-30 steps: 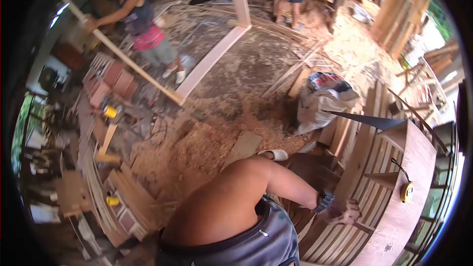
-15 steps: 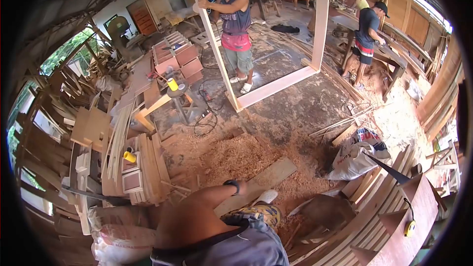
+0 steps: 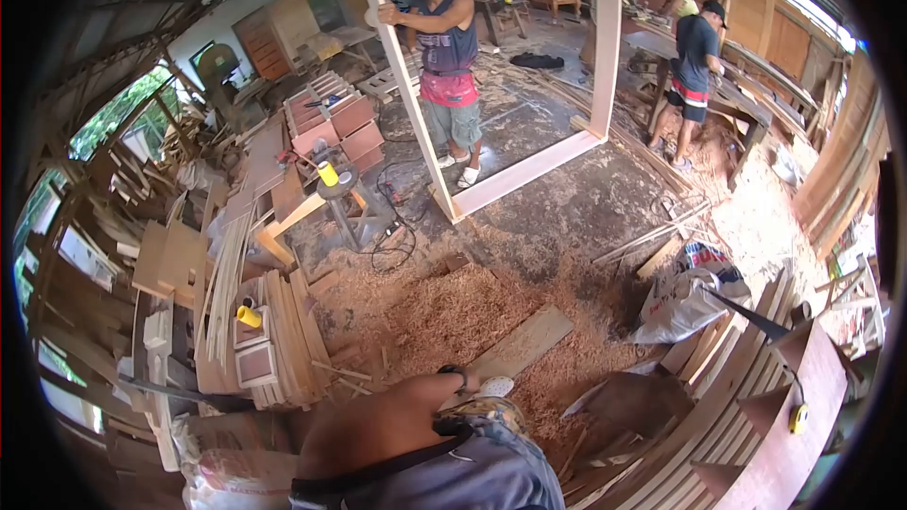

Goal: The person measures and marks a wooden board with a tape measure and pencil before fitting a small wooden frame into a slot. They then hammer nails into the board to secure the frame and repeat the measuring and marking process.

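My bare left arm reaches forward from the bottom of the view, with a dark band at the wrist. Just beyond the band, only a small part of my left hand shows, close to a white shoe; its fingers and anything in them cannot be made out. A flat wooden board lies on the shavings just past the hand. My right hand is not in view.
A person steadies a tall wooden frame. Another person works at a bench on the right. Stacked boards, a stool, a cable, a white sack and long planks lie around.
My left hand has drawn back toward my body and the shoe. The view has shifted slightly, and the person at the right bench has changed posture.
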Motion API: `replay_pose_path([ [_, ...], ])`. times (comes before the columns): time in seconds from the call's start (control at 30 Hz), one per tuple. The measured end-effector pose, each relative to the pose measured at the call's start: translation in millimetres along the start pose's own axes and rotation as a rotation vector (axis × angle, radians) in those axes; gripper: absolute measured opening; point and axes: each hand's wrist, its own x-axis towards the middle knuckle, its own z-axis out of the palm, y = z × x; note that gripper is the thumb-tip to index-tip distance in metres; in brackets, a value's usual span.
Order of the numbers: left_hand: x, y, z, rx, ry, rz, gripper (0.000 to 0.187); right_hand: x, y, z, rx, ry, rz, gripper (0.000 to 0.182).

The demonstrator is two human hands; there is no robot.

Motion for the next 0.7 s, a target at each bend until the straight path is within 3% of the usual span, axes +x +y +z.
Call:
replay_pose_path([
  [0.07, 26.1, 24.9, -3.9, 0.058, 0.026, 0.043, 0.039, -12.8, -28.6, 7.4, 0.188, -0.182, 0.035, 0.047],
  [0.13, 60.4, 70.4, -4.5, 0.309, -0.021, 0.160, 0.038, -23.1, -48.4, 37.0, 0.412, -0.452, 0.129, 0.047],
  [0.2, 130.4, 127.2, 9.8, 0.880, -0.141, 0.373, 0.038, -42.3, -46.4, 108.8, 0.739, -0.787, 0.330, 0.036],
  [0.23, 161.3, 155.8, 16.9, 1.101, -0.220, 0.493, 0.038, -46.7, -71.7, 127.7, 0.765, -0.881, 0.190, 0.031],
  [0.3, 18.6, 216.4, -25.1, 0.689, 0.026, 0.456, 0.032, -65.8, -96.2, 167.4, 0.740, -0.915, -0.032, 0.032],
  [0.37, -42.8, 245.5, -26.9, 0.514, 0.033, 0.502, 0.032, -81.3, -99.6, 197.3, 0.636, -1.002, 0.037, 0.038],
  [0.43, -33.3, 248.4, 5.3, 0.472, -0.023, 0.535, 0.032, -88.8, -105.5, 200.6, 0.592, -0.974, 0.051, 0.039],
  [0.47, -34.6, 249.2, 16.4, 0.460, -0.049, 0.542, 0.032, -85.7, -109.9, 194.7, 0.643, -1.106, 0.205, 0.037],
  [0.5, -39.5, 246.0, 24.3, 0.453, -0.068, 0.546, 0.032, -100.9, -100.2, 201.4, 0.629, -0.977, 0.061, 0.036],
  [0.57, -45.1, 246.8, 39.9, 0.440, -0.117, 0.554, 0.032, -80.9, -122.5, 163.3, 0.718, -0.943, -0.040, 0.034],
  [0.6, -50.1, 247.0, 43.3, 0.435, -0.125, 0.556, 0.032, -66.1, -133.2, 137.6, 0.753, -1.071, 0.017, 0.035],
  [0.7, -66.5, 246.4, 46.0, 0.392, -0.136, 0.562, 0.032, -54.2, -144.8, 107.7, 0.913, -1.104, -0.056, 0.044],
])
